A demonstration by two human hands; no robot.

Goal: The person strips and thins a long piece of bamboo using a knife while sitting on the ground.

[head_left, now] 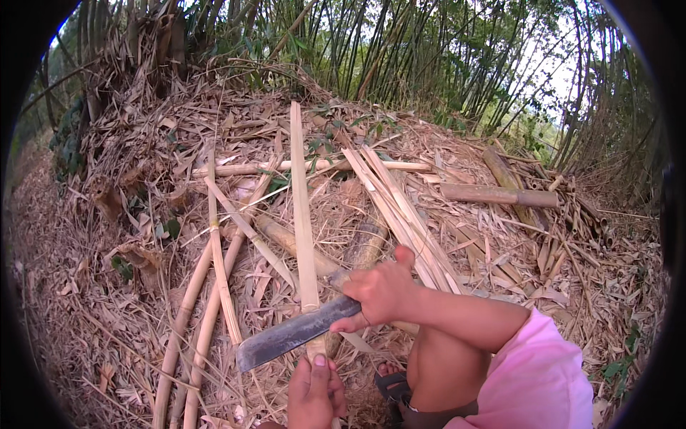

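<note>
A long pale bamboo strip (301, 193) runs away from me over the ground. My left hand (314, 395) is closed on its near end, the thumb lying on top. My right hand (379, 288) grips a machete (296, 330), its handle hidden inside the fist and the thumb raised. The broad dark blade lies across the strip just beyond my left hand, pointing left. Under the strip, a thick bamboo pole (286, 239) lies slantwise on the ground.
Split bamboo strips (407, 214) lie in a bundle to the right. Several whole bamboo poles (205, 336) lie at the left, near cut stumps (107, 199). A short bamboo section (498, 195) rests on a pile of cut pieces at right. Dry leaves cover the ground; bamboo stands behind.
</note>
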